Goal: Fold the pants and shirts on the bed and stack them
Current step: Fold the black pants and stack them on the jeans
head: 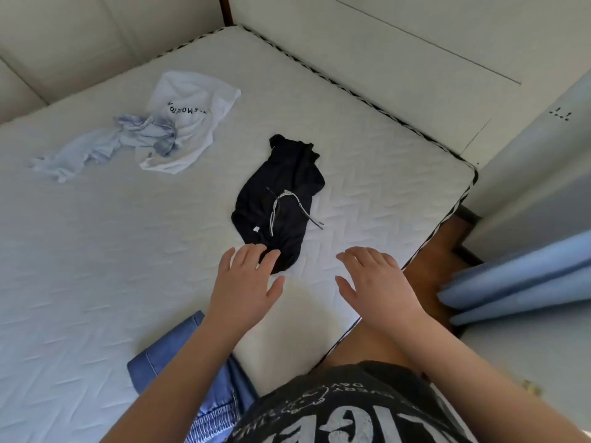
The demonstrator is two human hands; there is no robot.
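Near bed edge: black pants (279,199), bunched, drawstring loose on top; bed (96,251) bare around them.
L hand (248,276): fingers spread, tips at pants' near end, holding nothing.
R hand (372,279): spread flat, above bed just beside pants, empty.
Step, my read: reaching in to start on pants.
Do well: pinch waistband w/ both hands, shake flat, tuck drawstring in before 1st fold.
Far side: white shirt (188,119) & pale blue garment (96,148), touching, unfolded.
Near: jeans (179,362) at bed's near edge.

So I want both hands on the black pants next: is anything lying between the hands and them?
Nothing visible. The left hand already reaches the near end of the black pants; only bare mattress lies between them and the right hand.
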